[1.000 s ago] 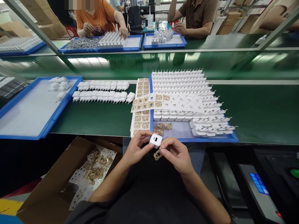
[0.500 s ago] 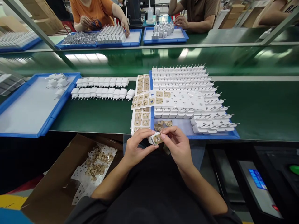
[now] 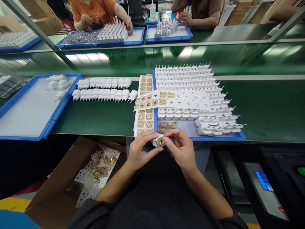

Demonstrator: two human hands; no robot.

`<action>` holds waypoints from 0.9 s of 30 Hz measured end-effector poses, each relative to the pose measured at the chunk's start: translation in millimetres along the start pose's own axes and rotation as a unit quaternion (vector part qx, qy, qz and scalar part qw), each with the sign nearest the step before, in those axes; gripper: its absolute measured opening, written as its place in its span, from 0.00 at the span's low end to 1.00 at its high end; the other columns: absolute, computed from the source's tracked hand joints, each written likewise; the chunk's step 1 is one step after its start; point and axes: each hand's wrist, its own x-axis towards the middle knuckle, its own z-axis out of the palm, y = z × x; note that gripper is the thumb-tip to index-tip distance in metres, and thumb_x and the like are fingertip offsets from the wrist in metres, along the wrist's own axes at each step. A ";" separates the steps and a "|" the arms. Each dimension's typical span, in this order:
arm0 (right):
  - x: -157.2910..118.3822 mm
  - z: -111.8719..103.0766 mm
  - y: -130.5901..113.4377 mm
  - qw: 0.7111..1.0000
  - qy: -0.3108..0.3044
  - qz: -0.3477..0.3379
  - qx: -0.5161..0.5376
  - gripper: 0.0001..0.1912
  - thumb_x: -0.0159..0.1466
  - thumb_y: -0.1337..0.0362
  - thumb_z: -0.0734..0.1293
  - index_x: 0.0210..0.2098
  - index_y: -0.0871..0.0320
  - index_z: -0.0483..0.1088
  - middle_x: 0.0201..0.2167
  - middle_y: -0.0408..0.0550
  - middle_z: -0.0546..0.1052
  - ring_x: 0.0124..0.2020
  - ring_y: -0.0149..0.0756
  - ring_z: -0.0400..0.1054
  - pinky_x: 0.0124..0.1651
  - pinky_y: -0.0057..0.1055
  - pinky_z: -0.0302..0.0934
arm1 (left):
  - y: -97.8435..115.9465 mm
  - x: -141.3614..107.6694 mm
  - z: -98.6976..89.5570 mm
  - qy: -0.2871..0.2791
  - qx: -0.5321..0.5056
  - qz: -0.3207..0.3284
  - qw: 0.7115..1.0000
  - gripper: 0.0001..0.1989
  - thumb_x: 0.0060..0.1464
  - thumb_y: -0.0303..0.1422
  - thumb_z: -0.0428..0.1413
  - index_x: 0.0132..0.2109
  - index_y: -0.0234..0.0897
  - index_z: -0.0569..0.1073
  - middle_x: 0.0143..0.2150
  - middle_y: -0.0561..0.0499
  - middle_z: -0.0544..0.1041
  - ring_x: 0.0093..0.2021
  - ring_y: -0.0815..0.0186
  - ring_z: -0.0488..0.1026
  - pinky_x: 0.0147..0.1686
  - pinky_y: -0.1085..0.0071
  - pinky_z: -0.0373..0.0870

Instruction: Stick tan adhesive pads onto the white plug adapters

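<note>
Between thumb and fingers, my left hand (image 3: 142, 149) grips a white charger (image 3: 156, 142) just in front of the bench edge. A tan sticker (image 3: 161, 142) lies on the charger's end face. My right hand (image 3: 181, 147) pinches at the sticker's right edge with thumb and index finger. Loose tan pieces (image 3: 166, 126) lie beyond the hands in a blue-rimmed tray (image 3: 221, 139), which also holds rows of white chargers (image 3: 183, 76). A partly used sticker sheet (image 3: 171, 100) lies across those rows, over another sheet (image 3: 144, 124) at the tray's left side.
Two rows of chargers (image 3: 102, 93) stand on the green bench, left of the sheets. Farther left is a blue tray (image 3: 45, 128) with several chargers. A cardboard box (image 3: 54, 187) with scraps sits below. People work behind the green divider (image 3: 133, 60).
Both hands stay almost in place; the charger has tilted slightly and its sticker's dark slot shows more clearly. The view has shifted slightly.
</note>
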 end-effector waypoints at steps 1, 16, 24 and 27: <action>-0.5 0.6 0.8 1.000 0.002 -0.003 -0.004 0.04 0.64 0.62 0.72 0.37 0.53 0.72 0.34 0.44 0.75 0.38 0.34 0.71 0.44 0.32 0.68 | 0.0 -0.7 0.1 0.000 0.004 0.000 1.000 0.22 0.52 0.32 0.67 0.55 0.42 0.75 0.47 0.44 0.81 0.48 0.58 0.78 0.50 0.61 0.76; 0.7 5.0 -1.0 0.978 0.043 -0.116 -0.166 0.07 0.63 0.65 0.72 0.38 0.51 0.71 0.33 0.43 0.75 0.36 0.36 0.71 0.44 0.37 0.68 | 1.5 -2.9 2.1 0.016 0.021 0.023 0.999 0.21 0.53 0.30 0.67 0.54 0.41 0.75 0.47 0.45 0.80 0.49 0.58 0.78 0.50 0.61 0.77; 8.0 -6.1 3.7 0.996 -0.077 -0.033 -0.002 0.11 0.65 0.63 0.70 0.47 0.51 0.71 0.49 0.50 0.72 0.53 0.41 0.69 0.50 0.37 0.70 | -4.7 -10.0 9.4 0.083 0.000 -0.003 0.997 0.22 0.50 0.30 0.68 0.52 0.41 0.73 0.47 0.45 0.79 0.50 0.57 0.78 0.51 0.58 0.78; 3.8 1.0 5.3 0.993 -0.097 0.019 0.068 0.10 0.64 0.62 0.70 0.46 0.51 0.70 0.51 0.49 0.72 0.56 0.41 0.68 0.52 0.36 0.69 | -3.2 -6.6 12.2 0.081 0.026 0.043 0.995 0.22 0.52 0.28 0.67 0.52 0.41 0.72 0.47 0.47 0.78 0.50 0.59 0.78 0.50 0.59 0.79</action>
